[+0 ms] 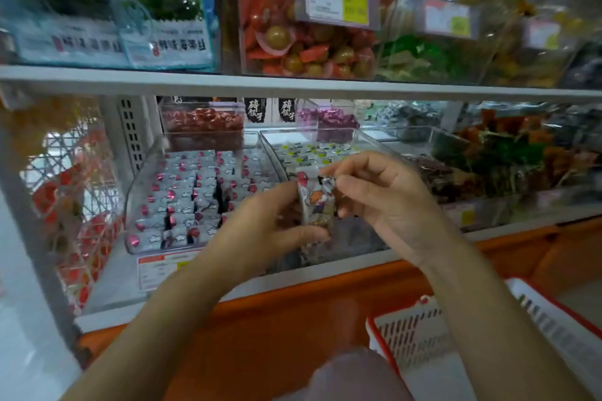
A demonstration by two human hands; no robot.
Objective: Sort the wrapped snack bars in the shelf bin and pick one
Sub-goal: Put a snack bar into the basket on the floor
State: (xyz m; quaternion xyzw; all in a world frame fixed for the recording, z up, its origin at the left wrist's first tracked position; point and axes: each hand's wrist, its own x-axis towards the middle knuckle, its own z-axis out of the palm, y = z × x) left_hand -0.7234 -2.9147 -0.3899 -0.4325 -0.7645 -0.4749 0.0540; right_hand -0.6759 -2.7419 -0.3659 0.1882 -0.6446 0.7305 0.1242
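A wrapped snack bar (315, 202) with a cartoon print stands upright between both hands, in front of the lower shelf. My left hand (260, 228) grips its lower part from the left. My right hand (381, 195) pinches its crinkled top end with thumb and forefinger. Behind them a clear shelf bin (143, 172) holds rows of silver wrapped bars (185, 202) with pink marks, packed side by side.
A neighbouring clear bin (270, 140) holds green-marked sweets. More candy bins fill the upper shelf (293, 85) and the right side. A white and red shopping basket (488, 319) sits at lower right. An orange ledge (293, 303) runs below the shelf.
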